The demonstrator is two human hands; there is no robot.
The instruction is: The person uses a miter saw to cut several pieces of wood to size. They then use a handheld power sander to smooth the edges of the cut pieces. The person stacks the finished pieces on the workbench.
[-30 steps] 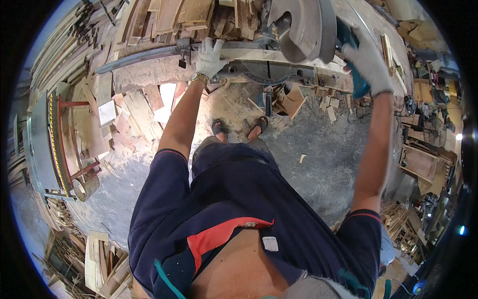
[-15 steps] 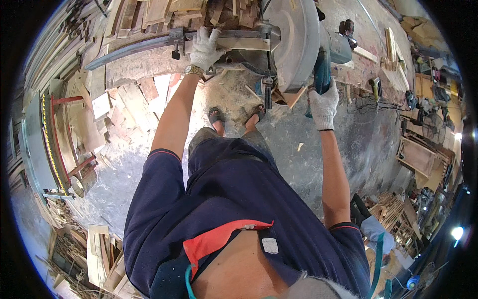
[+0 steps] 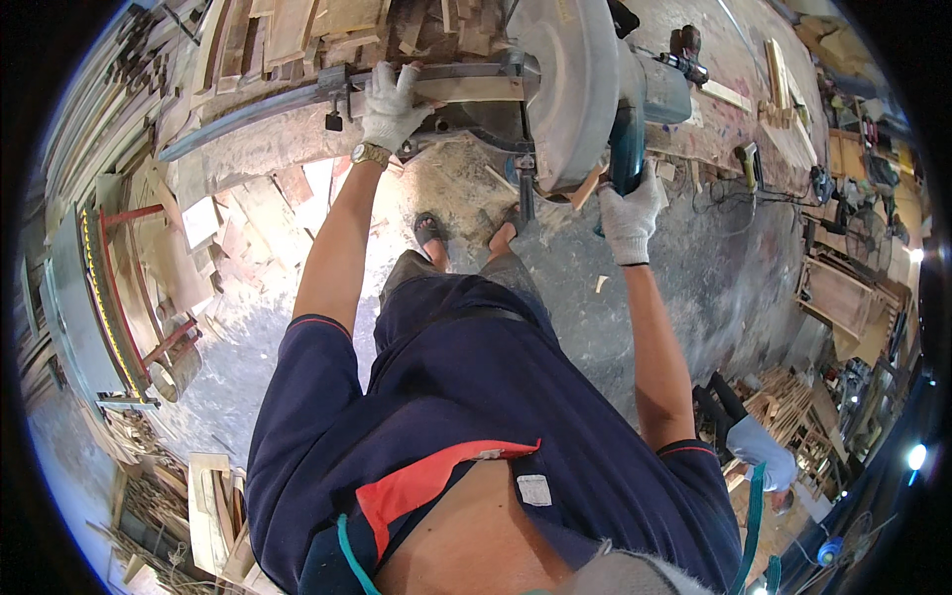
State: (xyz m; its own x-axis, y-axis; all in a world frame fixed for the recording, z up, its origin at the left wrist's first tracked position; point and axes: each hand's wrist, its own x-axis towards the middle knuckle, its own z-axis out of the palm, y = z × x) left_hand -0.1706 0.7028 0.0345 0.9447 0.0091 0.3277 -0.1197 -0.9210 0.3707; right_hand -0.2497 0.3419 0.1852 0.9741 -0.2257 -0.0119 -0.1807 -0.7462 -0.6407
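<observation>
Left hand [image 3: 394, 111], eleven o'clock: fingers spread; wood strip [image 3: 474, 90] requires firm support. Right hand [image 3: 631, 220], one o'clock: fingers gripping saw handle [image 3: 626, 149].

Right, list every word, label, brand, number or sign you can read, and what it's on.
None can be read.
White patch on the dark shirt: any print is too small.
Grey saw guard: small mark near its top, too blurred.
Yellow-marked strip at left: any figures are too small.

The person wears a navy short-sleeved shirt [image 3: 466, 382] with red trim, whitish knit gloves [image 3: 391, 109], gold-toned wristwatch [image 3: 371, 154], dark sandals [image 3: 428, 228].
</observation>
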